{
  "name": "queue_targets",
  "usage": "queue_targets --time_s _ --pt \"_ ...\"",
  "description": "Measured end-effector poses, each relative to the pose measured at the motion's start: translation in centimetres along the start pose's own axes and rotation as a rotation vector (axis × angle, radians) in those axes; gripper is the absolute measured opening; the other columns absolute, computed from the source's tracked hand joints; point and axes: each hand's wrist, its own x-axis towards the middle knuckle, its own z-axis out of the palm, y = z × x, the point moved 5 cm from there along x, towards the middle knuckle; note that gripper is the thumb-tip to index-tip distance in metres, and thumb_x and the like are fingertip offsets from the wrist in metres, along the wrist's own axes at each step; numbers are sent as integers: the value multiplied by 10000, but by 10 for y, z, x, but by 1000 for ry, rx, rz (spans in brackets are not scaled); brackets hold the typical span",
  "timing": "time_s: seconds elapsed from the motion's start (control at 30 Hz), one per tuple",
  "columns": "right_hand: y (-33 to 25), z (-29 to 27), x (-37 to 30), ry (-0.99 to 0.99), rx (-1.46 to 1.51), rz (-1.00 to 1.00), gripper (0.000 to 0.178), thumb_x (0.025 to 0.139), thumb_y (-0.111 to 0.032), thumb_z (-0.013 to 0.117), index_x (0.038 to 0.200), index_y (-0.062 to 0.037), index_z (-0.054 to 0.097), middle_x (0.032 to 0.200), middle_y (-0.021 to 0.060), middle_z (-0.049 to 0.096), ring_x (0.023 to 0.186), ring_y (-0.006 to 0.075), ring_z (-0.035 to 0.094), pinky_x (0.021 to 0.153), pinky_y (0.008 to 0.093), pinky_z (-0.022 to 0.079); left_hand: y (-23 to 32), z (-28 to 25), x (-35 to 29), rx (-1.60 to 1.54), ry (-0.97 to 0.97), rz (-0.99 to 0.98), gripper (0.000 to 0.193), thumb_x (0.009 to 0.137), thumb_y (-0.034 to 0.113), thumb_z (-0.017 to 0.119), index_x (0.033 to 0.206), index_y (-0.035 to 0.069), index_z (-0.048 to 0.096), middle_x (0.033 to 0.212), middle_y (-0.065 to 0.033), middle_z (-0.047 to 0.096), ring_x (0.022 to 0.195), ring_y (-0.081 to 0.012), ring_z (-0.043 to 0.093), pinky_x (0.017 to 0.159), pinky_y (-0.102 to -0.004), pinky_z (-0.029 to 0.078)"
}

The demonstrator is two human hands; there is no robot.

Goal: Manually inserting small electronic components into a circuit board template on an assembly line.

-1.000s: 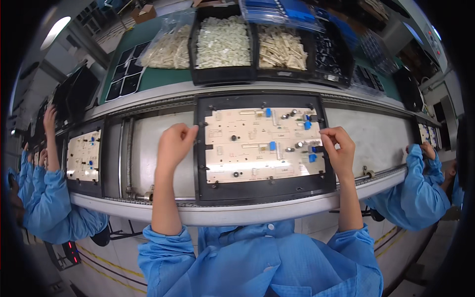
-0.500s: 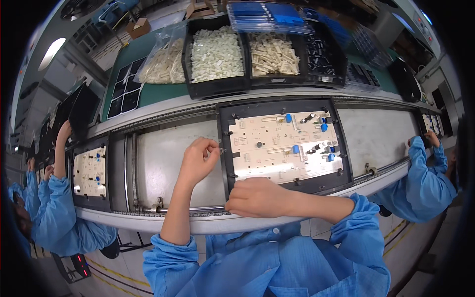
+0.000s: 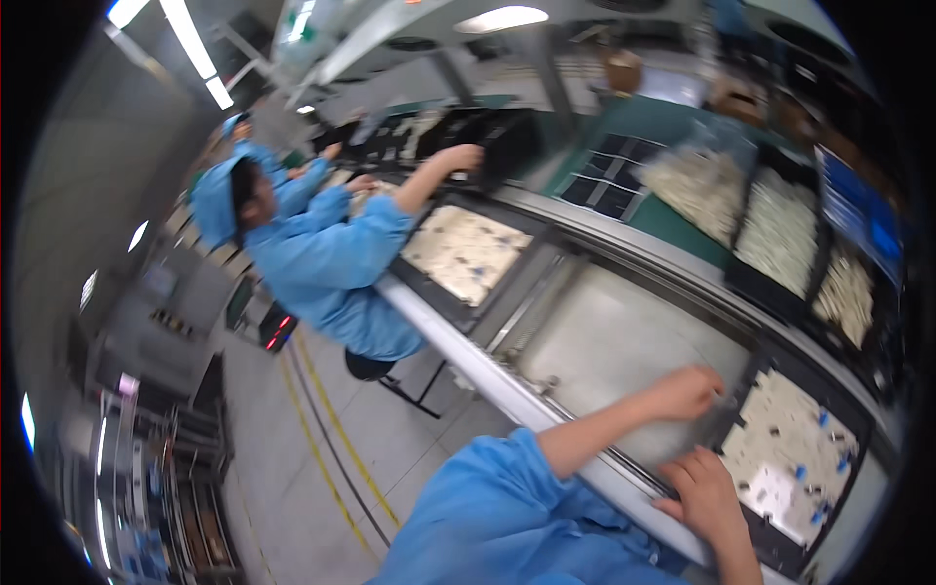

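Lower right, my right hand [image 3: 707,492] spreads loosely beside the black tray [image 3: 817,388]; my left hand [image 3: 682,392] curls near it, whether pinching, I cannot tell; the circuit board [image 3: 785,448] lies in that tray. Upper left, a co-worker [image 3: 317,263] sits.

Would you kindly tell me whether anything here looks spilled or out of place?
Nothing stands out: the cream rectangular circuit board sits within its black rectangular frame, and small white parts lie in a black bin; blur hides fine detail.
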Motion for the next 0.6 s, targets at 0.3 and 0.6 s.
queue_targets --time_s 0.3,0.6 --pt "2 0 10 -2 -22 71 416 636 -279 750 971 -68 622 899 118 623 974 357 534 887 437 427 -4 -10 -8 -25 -30 -63 171 747 67 543 870 7 645 869 -165 621 851 -342 600 758 -410 481" --pt "11 -6 4 -7 -142 278 345 607 -237 767 885 -69 649 666 95 605 710 287 570 713 406 420 -4 -12 -9 5 -87 -63 167 768 78 567 903 13 641 878 -156 614 854 -330 597 756 -402 478"
